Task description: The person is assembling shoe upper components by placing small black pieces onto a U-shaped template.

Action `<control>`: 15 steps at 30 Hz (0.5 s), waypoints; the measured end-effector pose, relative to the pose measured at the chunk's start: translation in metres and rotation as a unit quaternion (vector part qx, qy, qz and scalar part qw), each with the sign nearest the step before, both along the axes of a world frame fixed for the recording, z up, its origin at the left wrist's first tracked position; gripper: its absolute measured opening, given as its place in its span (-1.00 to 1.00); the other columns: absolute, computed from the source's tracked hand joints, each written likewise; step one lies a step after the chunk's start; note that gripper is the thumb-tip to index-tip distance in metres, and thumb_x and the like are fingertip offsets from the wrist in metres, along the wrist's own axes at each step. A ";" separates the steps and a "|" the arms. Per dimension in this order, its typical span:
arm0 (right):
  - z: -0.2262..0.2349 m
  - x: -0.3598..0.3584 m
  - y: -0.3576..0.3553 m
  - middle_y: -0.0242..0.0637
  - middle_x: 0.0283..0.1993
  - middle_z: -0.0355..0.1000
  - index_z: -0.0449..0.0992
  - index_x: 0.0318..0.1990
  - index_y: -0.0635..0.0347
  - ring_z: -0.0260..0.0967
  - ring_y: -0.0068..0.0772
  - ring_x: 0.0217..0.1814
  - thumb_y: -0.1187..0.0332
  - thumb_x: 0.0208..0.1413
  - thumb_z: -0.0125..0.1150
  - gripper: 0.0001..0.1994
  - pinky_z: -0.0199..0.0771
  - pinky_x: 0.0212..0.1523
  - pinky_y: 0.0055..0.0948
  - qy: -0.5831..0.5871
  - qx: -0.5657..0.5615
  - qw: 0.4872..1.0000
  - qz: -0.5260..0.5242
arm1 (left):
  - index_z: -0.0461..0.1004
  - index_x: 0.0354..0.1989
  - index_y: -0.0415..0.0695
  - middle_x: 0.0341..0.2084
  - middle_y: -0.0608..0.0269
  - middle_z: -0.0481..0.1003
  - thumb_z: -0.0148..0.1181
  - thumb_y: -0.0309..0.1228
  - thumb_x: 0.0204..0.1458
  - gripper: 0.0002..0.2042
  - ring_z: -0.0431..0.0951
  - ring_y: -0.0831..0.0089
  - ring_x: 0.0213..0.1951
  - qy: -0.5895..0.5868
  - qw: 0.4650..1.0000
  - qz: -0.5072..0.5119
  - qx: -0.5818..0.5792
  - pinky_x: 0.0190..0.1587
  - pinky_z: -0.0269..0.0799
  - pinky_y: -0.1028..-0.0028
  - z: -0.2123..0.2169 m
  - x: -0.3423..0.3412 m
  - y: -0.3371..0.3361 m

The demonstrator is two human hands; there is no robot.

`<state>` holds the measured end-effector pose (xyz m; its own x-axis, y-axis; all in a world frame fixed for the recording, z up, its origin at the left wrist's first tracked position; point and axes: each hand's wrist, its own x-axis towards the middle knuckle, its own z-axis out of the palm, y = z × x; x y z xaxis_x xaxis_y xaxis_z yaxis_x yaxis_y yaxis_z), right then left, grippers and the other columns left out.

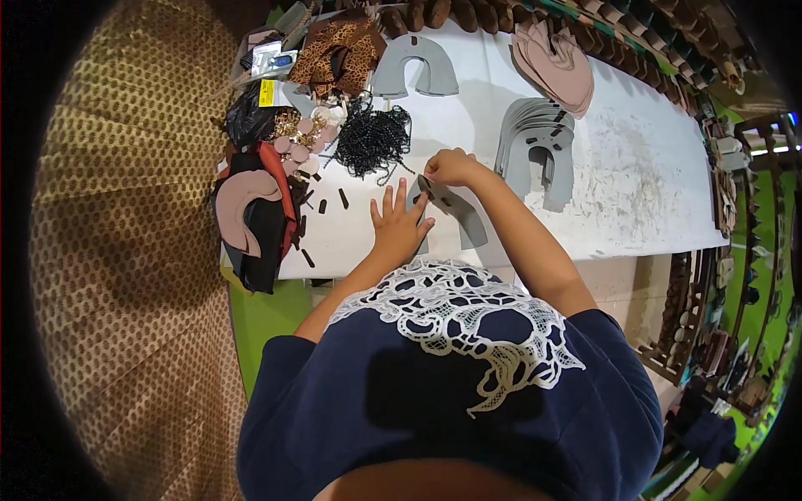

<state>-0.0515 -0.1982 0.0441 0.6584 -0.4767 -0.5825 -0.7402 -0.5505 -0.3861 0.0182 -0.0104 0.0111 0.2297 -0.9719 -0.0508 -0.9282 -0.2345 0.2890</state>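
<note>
A grey U-shaped piece (472, 227), probably a shoe upper, lies in front of me on the white table. Small dark strips (445, 201) sit on its curve. My left hand (398, 230) rests flat with fingers spread, its fingertips beside and on the left edge of the piece. At the top of the curve, my right hand (451, 168) is closed in a pinch near a dark strip. What sits between those fingertips is too small to make out. Loose dark strips (343, 199) are scattered left of my left hand.
A stack of grey U-shaped pieces (535, 134) stands to the right, with pink pieces (553, 71) behind it. Tangled black beaded cord (372, 138), pink discs (299, 152) and a leopard-print piece (337, 54) lie at left. Shoe forms (439, 12) line the far edge.
</note>
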 end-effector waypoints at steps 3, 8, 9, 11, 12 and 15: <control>0.012 0.008 0.008 -0.40 -0.08 0.45 0.61 -0.28 -0.20 0.23 -0.15 0.09 0.14 -0.09 0.15 -0.79 0.13 0.02 -0.03 0.038 -0.057 0.997 0.034 | 0.28 0.15 0.21 0.30 0.05 -0.09 0.00 0.02 0.02 -0.51 -0.13 0.01 0.30 0.001 1.000 0.006 -0.027 0.19 -0.30 -0.18 -0.006 -0.001 0.002; 0.007 0.010 0.020 -0.46 -0.17 0.44 0.62 -0.38 -0.31 0.25 -0.24 0.03 0.21 -0.17 0.25 -0.86 0.13 0.02 -0.10 0.055 -0.151 0.985 0.062 | 0.35 0.09 0.14 0.30 0.04 -0.09 -0.01 0.03 0.02 -0.53 -0.14 0.01 0.30 0.007 1.000 -0.002 -0.026 0.19 -0.33 -0.17 -0.011 0.000 0.003; 0.006 0.008 0.021 -0.45 -0.16 0.42 0.62 -0.39 -0.30 0.25 -0.24 0.03 0.21 -0.18 0.25 -0.87 0.13 0.01 -0.10 0.046 -0.163 0.984 0.062 | 0.35 0.09 0.14 0.30 0.04 -0.09 -0.01 0.03 0.02 -0.53 -0.14 0.01 0.30 0.007 1.000 0.000 -0.027 0.19 -0.33 -0.17 -0.012 0.000 0.003; 0.005 0.005 0.022 -0.44 -0.16 0.41 0.62 -0.40 -0.29 0.25 -0.24 0.02 0.21 -0.18 0.25 -0.87 0.14 0.01 -0.09 0.038 -0.174 0.982 0.064 | 0.37 0.06 0.13 0.30 0.04 -0.08 -0.01 0.03 0.02 -0.54 -0.15 0.02 0.30 0.003 0.998 -0.003 -0.060 0.20 -0.34 -0.16 -0.015 0.000 0.003; 0.005 0.004 0.022 -0.44 -0.15 0.40 0.62 -0.41 -0.27 0.24 -0.23 0.02 0.21 -0.18 0.24 -0.88 0.13 0.00 -0.09 0.030 -0.168 0.983 0.065 | 0.37 0.06 0.13 0.30 0.04 -0.08 -0.01 0.03 0.02 -0.54 -0.15 0.02 0.30 0.004 0.998 -0.002 -0.060 0.20 -0.34 -0.16 -0.016 0.000 0.004; 0.006 0.001 0.026 -0.38 -0.12 0.39 0.62 -0.38 -0.13 0.23 -0.21 0.04 0.23 -0.15 0.21 -0.85 0.12 0.00 -0.08 0.007 -0.157 0.985 0.066 | 0.24 0.18 0.23 0.31 0.02 -0.12 -0.06 0.08 0.03 -0.48 -0.17 -0.01 0.31 -0.021 1.000 -0.008 -0.007 0.19 -0.32 -0.17 -0.017 0.000 0.004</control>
<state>-0.0508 -0.1722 0.0503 0.7189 -0.5461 -0.4300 -0.6588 -0.7326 -0.1712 0.0186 -0.0069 -0.0057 0.2165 -0.9759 -0.0285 -0.9431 -0.2166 0.2521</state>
